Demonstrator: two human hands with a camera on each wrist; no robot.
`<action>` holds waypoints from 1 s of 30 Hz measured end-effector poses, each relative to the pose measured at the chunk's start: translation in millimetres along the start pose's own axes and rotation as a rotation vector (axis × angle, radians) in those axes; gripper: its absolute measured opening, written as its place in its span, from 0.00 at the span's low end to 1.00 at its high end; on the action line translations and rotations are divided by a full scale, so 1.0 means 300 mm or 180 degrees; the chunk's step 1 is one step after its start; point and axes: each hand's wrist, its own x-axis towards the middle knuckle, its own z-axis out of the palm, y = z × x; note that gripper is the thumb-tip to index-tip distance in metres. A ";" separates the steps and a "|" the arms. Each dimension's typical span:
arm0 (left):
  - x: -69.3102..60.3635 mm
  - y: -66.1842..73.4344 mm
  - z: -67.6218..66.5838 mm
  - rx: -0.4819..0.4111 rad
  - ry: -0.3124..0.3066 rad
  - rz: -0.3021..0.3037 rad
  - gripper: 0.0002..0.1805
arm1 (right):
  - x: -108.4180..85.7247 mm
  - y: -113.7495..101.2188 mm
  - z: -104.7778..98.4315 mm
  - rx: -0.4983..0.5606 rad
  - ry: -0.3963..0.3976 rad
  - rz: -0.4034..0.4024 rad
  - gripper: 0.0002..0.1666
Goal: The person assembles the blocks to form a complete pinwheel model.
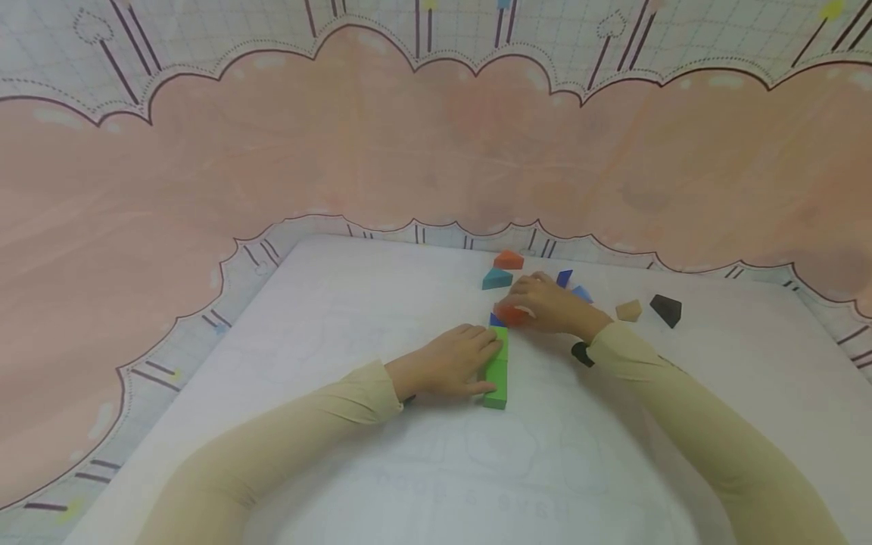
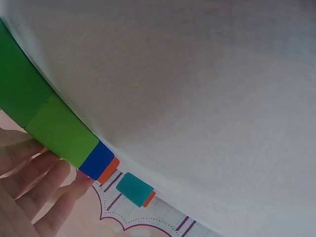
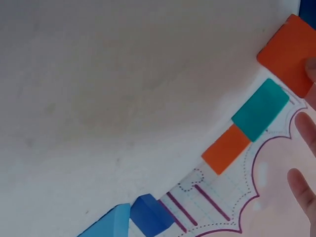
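Note:
My left hand (image 1: 453, 361) rests against the side of a row of two green blocks, with its fingers fairly straight. The darker green block (image 1: 496, 382) is nearer, and the light green block (image 2: 61, 129) adjoins it. A blue block (image 2: 98, 160) continues the row at its far end. Beside that blue block, my right hand (image 1: 548, 303) holds an orange block (image 3: 286, 55). One fingertip lies on the orange face, while other fingers spread apart from it in the right wrist view. The hand partly hides this block in the head view.
Beyond the right hand stand a teal block (image 1: 497, 279) and another orange block (image 1: 508, 260). A dark blue block (image 1: 564, 278) and a light blue block (image 1: 582, 294) lie behind it. Rightward are a tan block (image 1: 629, 311) and black blocks (image 1: 667, 309), on the white tabletop (image 1: 327, 303).

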 end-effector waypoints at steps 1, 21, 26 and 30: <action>0.000 0.000 -0.001 -0.0005 -0.0010 -0.0003 0.38 | 0.002 -0.001 0.002 0.0014 -0.0025 -0.0002 0.21; -0.001 0.005 -0.006 0.0012 -0.0036 -0.0030 0.38 | 0.007 -0.030 0.001 0.0107 -0.0214 0.0074 0.19; 0.000 0.005 -0.005 0.0001 -0.0040 -0.0045 0.38 | 0.007 -0.031 -0.001 0.0108 -0.0231 0.0084 0.19; 0.002 0.003 -0.003 -0.0005 -0.0054 -0.0047 0.38 | 0.006 -0.035 -0.006 0.0097 -0.0288 0.0123 0.21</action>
